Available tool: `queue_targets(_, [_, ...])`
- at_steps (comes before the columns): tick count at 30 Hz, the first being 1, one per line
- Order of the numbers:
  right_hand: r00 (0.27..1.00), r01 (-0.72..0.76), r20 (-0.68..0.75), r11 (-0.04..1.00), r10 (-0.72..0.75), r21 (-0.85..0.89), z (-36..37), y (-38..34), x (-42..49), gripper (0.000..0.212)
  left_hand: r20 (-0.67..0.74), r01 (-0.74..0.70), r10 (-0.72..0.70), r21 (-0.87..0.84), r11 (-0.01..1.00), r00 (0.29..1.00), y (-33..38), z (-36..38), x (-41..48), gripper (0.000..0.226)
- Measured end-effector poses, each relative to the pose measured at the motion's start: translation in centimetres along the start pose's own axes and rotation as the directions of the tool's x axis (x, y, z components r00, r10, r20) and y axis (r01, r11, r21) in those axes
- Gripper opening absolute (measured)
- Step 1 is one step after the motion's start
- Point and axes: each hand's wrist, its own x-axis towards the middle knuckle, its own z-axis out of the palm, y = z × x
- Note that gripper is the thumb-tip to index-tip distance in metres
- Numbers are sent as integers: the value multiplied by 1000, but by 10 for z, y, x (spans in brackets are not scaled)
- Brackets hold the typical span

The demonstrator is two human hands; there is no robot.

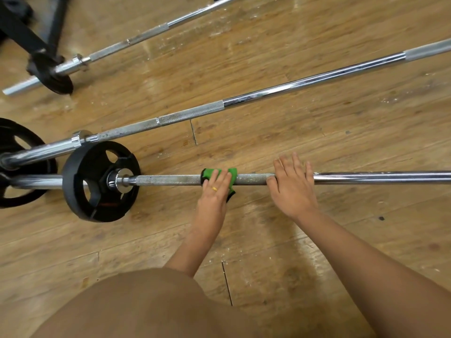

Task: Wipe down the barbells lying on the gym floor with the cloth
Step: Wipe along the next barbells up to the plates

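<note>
Three barbells lie on the wooden floor. The nearest barbell [170, 179] runs left to right and carries a black plate [80, 181] at its left end. A green cloth [231, 173] is wrapped over its knurled section. My left hand [214, 191] grips the cloth around the bar, fingers curled over the top. To the right of it, my right hand [292, 184] rests flat on the same bar where the knurling ends, fingers straight. The middle barbell [280, 90] and the far barbell [146, 32] lie diagonally beyond.
More black plates [14, 140] sit at the left edge, on the sleeves of the near bars. A black rack foot [29, 37] and a small plate [58, 81] stand at the top left. My knee [146, 308] fills the bottom of the view.
</note>
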Motion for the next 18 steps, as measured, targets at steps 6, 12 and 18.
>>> queue_targets(6, [1000,17,2,1000,-17,1,-1,1,1,65,-14,-18,19,50,999,1000,-6,2,11,63])
queue_targets(12, [1000,25,9,1000,-25,2,-2,3,2,59,-35,54,-52,40,998,998,5,3,13,55])
queue_targets(18, [1000,20,1,1000,-20,-13,2,2,0,60,87,-245,236,117,962,968,-21,-12,17,68])
